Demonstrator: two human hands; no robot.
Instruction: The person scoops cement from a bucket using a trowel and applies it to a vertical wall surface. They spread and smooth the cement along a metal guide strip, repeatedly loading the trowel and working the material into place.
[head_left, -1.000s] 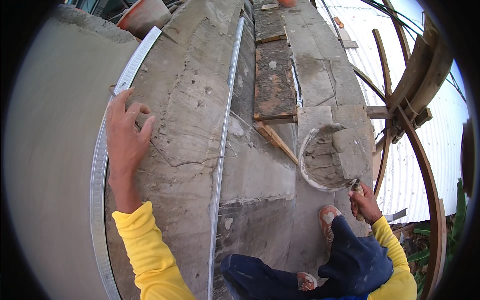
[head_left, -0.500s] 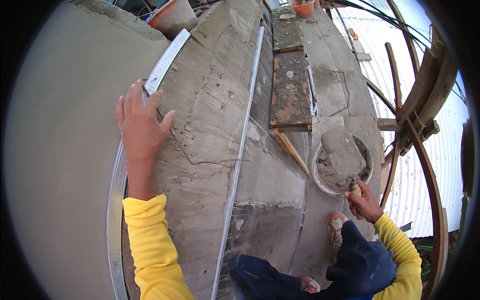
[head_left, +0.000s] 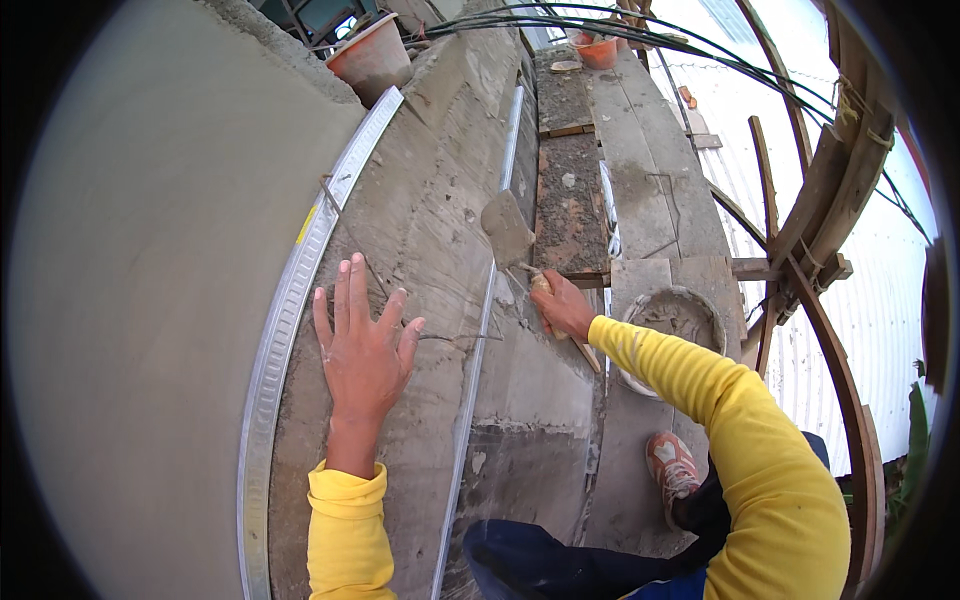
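Observation:
My left hand (head_left: 365,340) is spread, palm down, over the rough grey mortar surface (head_left: 400,220), close to a thin bent wire (head_left: 440,338). Whether it touches the surface I cannot tell. In my right hand (head_left: 563,305) is the handle of a trowel (head_left: 507,230), its blade pointing away from me above the far metal strip. Left of my left hand a perforated metal edge strip (head_left: 290,310) runs along the border of the smooth grey wall (head_left: 150,300). Under my right forearm stands a round bucket (head_left: 722,330) of wet mortar (head_left: 675,312).
Mortar-crusted planks (head_left: 572,190) lie beyond my right hand. An orange bucket (head_left: 372,55) stands at the far left, a smaller orange one (head_left: 597,50) at the far end. Wooden poles (head_left: 840,340) and black cables (head_left: 700,55) edge the right side, over corrugated sheeting (head_left: 800,390).
My right hand has lifted the trowel from the mortar bucket and swung it left over the ledge. My left hand has come off the metal edge strip, moving right and nearer.

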